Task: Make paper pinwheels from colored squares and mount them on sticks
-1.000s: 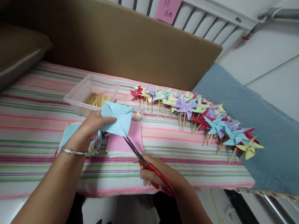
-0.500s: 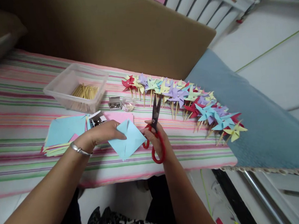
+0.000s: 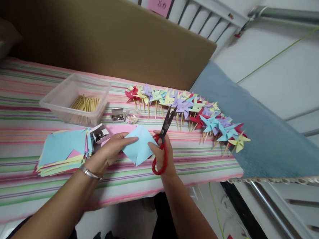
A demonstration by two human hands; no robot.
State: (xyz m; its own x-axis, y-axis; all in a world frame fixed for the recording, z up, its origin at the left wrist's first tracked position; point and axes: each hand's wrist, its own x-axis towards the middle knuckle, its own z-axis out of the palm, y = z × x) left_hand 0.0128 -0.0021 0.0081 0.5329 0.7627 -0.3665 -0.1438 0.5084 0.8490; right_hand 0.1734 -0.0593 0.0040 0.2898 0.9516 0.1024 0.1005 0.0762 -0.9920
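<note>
A light-blue paper square [image 3: 141, 146] with slits cut in from its corners is pinched at its left side by my left hand [image 3: 117, 145]. My right hand [image 3: 163, 153] is closed around red-handled scissors [image 3: 164, 130], whose dark blades point up and away, slightly parted. The thumb of that hand also touches the paper's right edge. Left of my wrist lies a stack of coloured paper sheets [image 3: 62, 149], blue on top. Close by are a small white box of metal pins [image 3: 99, 134] and a pink sheet [image 3: 122, 129], partly covered by my left hand.
A clear plastic tub [image 3: 75, 99] holds wooden sticks [image 3: 85, 103]. Beside it stand a small box of metal pieces [image 3: 118, 115] and a round clear container [image 3: 132, 115]. Paper pinwheels [image 3: 184, 105] on sticks line the right side. A cardboard panel [image 3: 111, 39] rises behind the striped cloth [image 3: 120, 190].
The paper has turned in my hands, and my right thumb now overlaps its edge. The scissors have tilted further right. The whole view has shifted slightly.
</note>
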